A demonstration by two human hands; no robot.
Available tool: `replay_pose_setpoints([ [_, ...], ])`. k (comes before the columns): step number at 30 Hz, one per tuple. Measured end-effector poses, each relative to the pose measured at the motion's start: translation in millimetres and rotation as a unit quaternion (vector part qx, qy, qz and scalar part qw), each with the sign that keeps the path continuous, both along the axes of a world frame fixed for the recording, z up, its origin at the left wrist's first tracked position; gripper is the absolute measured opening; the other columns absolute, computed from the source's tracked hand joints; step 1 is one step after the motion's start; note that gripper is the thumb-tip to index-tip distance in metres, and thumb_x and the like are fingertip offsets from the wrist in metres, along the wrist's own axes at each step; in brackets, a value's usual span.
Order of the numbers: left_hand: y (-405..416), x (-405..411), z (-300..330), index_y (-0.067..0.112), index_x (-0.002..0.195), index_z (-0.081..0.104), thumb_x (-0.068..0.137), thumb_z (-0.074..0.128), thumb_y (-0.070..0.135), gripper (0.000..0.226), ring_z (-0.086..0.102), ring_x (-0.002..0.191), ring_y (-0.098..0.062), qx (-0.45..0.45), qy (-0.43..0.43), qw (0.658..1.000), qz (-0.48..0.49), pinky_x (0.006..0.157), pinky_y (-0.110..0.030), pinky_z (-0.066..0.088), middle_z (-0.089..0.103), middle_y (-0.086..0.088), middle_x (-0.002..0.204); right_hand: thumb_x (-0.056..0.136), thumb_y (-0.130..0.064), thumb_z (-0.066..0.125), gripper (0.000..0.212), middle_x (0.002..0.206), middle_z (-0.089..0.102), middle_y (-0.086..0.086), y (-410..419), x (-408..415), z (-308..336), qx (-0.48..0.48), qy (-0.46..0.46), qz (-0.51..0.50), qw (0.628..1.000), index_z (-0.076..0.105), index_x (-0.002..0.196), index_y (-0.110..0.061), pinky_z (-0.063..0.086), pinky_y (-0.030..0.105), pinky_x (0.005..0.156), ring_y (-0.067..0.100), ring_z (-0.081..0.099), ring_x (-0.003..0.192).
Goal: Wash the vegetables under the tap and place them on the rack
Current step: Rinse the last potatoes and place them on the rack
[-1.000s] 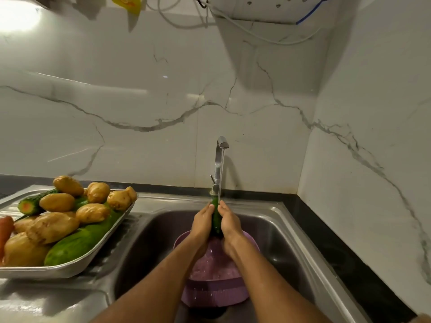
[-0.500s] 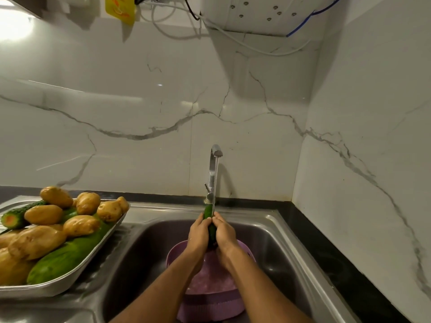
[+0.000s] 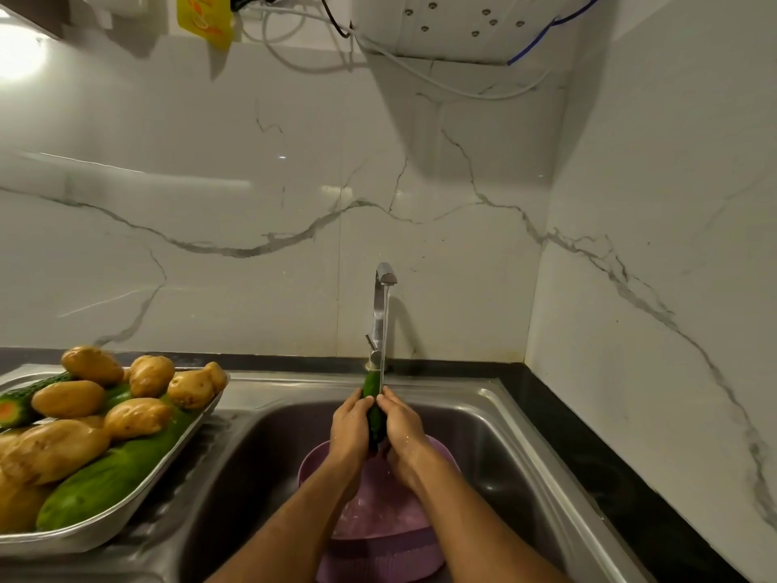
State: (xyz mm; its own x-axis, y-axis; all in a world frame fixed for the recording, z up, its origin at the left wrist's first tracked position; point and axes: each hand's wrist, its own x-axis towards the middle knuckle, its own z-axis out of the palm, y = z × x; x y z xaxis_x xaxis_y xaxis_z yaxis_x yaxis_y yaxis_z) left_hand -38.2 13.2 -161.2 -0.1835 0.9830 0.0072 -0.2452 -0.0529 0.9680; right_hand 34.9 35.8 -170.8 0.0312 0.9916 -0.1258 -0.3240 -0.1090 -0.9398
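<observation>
Left hand and right hand, fingers curled, grip one cucumber between them under the running tap, above a purple basket in the sink. Beside it, a steel tray holds about eight potatoes. No legible writing.

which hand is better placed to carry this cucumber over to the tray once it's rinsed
Left, probably. The tray lies on the left hand's side, and both hands hold the cucumber; the right hand would cross over.
</observation>
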Motion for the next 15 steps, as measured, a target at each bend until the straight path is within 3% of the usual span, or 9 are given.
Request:
replay_pose_setpoints([
  [3, 0, -1, 0, 0.021, 0.150, 0.048, 0.109, 0.046, 0.020, 0.041, 0.063, 0.104, -0.022, 0.002, -0.008, 1.000, 0.000, 0.073, -0.033, 0.054, 0.064, -0.008, 0.121, 0.110, -0.026, 0.043, 0.041, 0.140, 0.060, 0.012, -2, -1, 3, 0.007, -0.027, 0.008, 1.000, 0.050, 0.150, -0.029, 0.050, 0.047, 0.107, 0.029, 0.061, 0.121],
  [5, 0, -1, 0, 0.019, 0.152, 0.047, 0.110, 0.044, 0.020, 0.042, 0.062, 0.105, -0.018, 0.004, -0.003, 1.000, 0.003, 0.080, -0.032, 0.053, 0.064, -0.006, 0.122, 0.110, -0.030, 0.043, 0.037, 0.137, 0.062, 0.012, 2, -11, -1, 0.013, -0.052, 0.005, 0.999, 0.054, 0.145, -0.027, 0.047, 0.048, 0.112, 0.030, 0.060, 0.125],
  [8, 1, -1, 1, 0.019, 0.148, 0.052, 0.110, 0.042, 0.019, 0.040, 0.064, 0.106, -0.018, 0.001, 0.001, 1.000, 0.003, 0.086, -0.034, 0.054, 0.067, -0.004, 0.115, 0.098, -0.048, 0.049, 0.049, 0.129, 0.067, 0.002, 13, -20, -12, 0.013, -0.045, 0.018, 0.999, 0.057, 0.142, -0.028, 0.049, 0.044, 0.111, 0.020, 0.063, 0.122],
  [11, -3, 0, 3, 0.026, 0.141, 0.058, 0.109, 0.043, 0.019, 0.035, 0.064, 0.111, -0.022, -0.004, -0.002, 1.000, -0.019, 0.088, -0.039, 0.058, 0.067, -0.008, 0.124, 0.108, -0.030, 0.045, 0.033, 0.118, 0.066, 0.002, 7, -13, 0, 0.025, -0.059, -0.010, 0.998, 0.058, 0.136, -0.017, 0.050, 0.044, 0.106, 0.019, 0.062, 0.115],
  [13, -7, 2, 5, 0.031, 0.139, 0.058, 0.109, 0.044, 0.019, 0.035, 0.064, 0.109, -0.019, 0.004, -0.004, 0.999, -0.033, 0.077, -0.035, 0.058, 0.066, -0.004, 0.122, 0.111, -0.027, 0.042, 0.030, 0.117, 0.068, 0.009, 4, -5, 5, 0.021, -0.024, -0.030, 0.999, 0.062, 0.132, -0.022, 0.052, 0.045, 0.104, 0.024, 0.065, 0.110],
  [15, -7, 3, 5, 0.027, 0.142, 0.056, 0.110, 0.043, 0.018, 0.036, 0.063, 0.105, -0.013, 0.015, 0.002, 0.999, -0.029, 0.076, -0.029, 0.055, 0.066, 0.002, 0.116, 0.111, -0.028, 0.043, 0.029, 0.119, 0.068, 0.013, 1, -4, 7, 0.020, -0.032, -0.025, 0.999, 0.063, 0.131, -0.022, 0.051, 0.045, 0.104, 0.028, 0.066, 0.110],
])
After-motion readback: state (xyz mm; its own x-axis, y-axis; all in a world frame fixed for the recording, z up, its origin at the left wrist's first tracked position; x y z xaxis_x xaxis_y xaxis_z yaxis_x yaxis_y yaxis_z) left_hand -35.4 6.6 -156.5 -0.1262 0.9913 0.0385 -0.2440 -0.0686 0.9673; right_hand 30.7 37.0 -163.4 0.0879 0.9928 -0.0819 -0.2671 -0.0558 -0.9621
